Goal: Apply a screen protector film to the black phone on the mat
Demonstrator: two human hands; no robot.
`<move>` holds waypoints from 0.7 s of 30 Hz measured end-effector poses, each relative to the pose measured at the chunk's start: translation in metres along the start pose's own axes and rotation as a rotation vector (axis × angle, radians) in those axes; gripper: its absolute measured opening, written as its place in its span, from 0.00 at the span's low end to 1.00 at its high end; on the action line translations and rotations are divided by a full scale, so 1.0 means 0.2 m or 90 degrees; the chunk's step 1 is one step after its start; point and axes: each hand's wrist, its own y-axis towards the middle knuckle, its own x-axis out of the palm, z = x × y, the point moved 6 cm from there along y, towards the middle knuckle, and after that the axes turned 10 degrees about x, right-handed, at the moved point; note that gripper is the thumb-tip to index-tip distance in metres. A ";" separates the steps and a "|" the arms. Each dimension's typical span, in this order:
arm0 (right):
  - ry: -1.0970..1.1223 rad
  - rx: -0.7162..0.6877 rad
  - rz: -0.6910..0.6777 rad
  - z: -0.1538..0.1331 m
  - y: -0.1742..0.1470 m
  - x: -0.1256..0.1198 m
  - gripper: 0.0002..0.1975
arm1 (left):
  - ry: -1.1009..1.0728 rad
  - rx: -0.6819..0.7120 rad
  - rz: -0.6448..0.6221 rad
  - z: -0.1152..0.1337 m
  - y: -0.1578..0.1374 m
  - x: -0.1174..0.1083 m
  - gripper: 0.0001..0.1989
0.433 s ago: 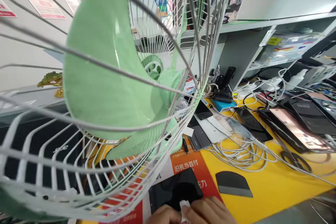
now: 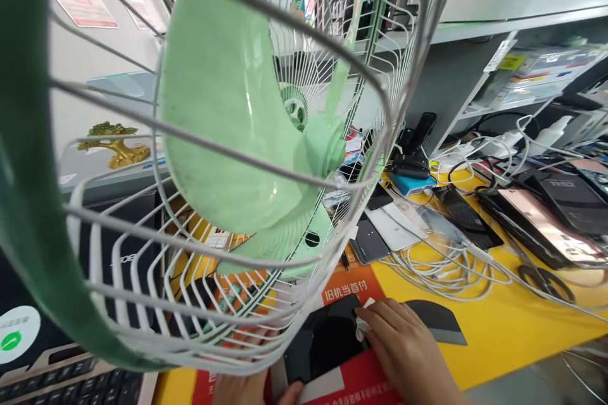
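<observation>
A flat black-screened device (image 2: 332,336), a phone or small tablet, lies on a red and white printed mat (image 2: 351,283). My right hand (image 2: 403,338) pinches a crumpled white wipe (image 2: 362,323) at the device's right edge. At the lower left, my left hand (image 2: 242,387) grips the device's edge, its thumb along the near side. Its fingers show only partly through the wire cage (image 2: 304,354) of a green fan, which fills much of the view. Beneath my right hand's far side lies a dark, curved flat scraper-like piece (image 2: 439,321).
The fan's green blade (image 2: 223,107) and cage stand close in front. Coiled white cables (image 2: 441,269), several phones (image 2: 370,237) and scissors (image 2: 546,281) lie on the yellow table (image 2: 498,329). A keyboard (image 2: 71,386) is at lower left, a grey shelf (image 2: 432,63) behind.
My hands have moved apart: the right, with the wipe, has gone up to the device's right edge; the left has shifted left to its lower left. The view has shifted too.
</observation>
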 end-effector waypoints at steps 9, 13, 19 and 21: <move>-0.045 0.049 -0.167 -0.33 0.14 0.41 0.07 | 0.070 0.029 -0.114 -0.01 -0.05 0.09 0.32; -0.026 -0.052 -0.224 -0.48 0.15 0.48 0.05 | 0.022 -0.084 -0.099 0.00 -0.03 0.07 0.30; -0.061 0.027 -0.267 -0.35 0.17 0.42 0.08 | -0.036 -0.178 -0.092 0.03 0.01 0.04 0.29; -0.055 0.027 -0.276 -0.38 0.17 0.43 0.08 | -0.055 -0.196 -0.101 0.03 0.01 0.05 0.28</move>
